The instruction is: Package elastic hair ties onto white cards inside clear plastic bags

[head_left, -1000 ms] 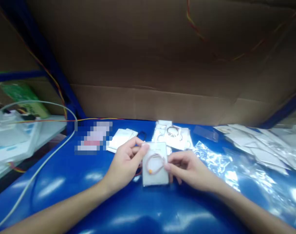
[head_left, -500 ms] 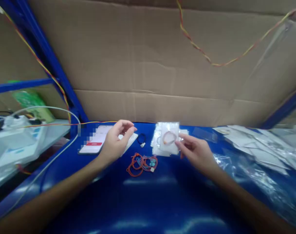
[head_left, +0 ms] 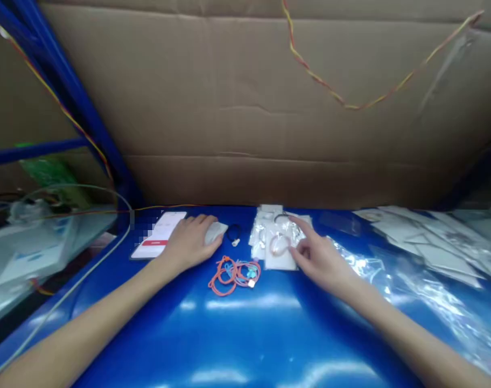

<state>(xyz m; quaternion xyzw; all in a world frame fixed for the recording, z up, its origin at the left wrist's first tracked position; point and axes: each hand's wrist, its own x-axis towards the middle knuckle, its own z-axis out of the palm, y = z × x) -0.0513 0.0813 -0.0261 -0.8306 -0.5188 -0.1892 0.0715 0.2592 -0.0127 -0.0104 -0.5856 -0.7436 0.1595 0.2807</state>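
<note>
My left hand [head_left: 192, 241] is lowered over a small stack of white cards [head_left: 215, 231], thumb and fingers closed around its edges. My right hand [head_left: 320, 257] rests at the right side of a clear-bagged card with a thin bracelet [head_left: 280, 247], which lies on a pile of similar bagged cards [head_left: 259, 229]. Its index finger and thumb are spread apart, touching the packaging. Between the hands lie a dark cord bracelet [head_left: 233, 234] with a pale piece on it, and nearer to me, a tangle of orange, pink and blue cord bracelets [head_left: 233, 275].
A phone [head_left: 159, 237] with a lit screen lies left of my left hand. Loose white cards [head_left: 423, 237] and clear plastic bags [head_left: 427, 291] spread over the right side of the blue table [head_left: 245, 334]. Cardboard [head_left: 245, 97] walls the back; a pale cable [head_left: 96, 256] runs at left.
My left hand has come down onto the white cards. My right hand has set the bagged bracelet card lower on the pile, and its index finger and thumb have parted.
</note>
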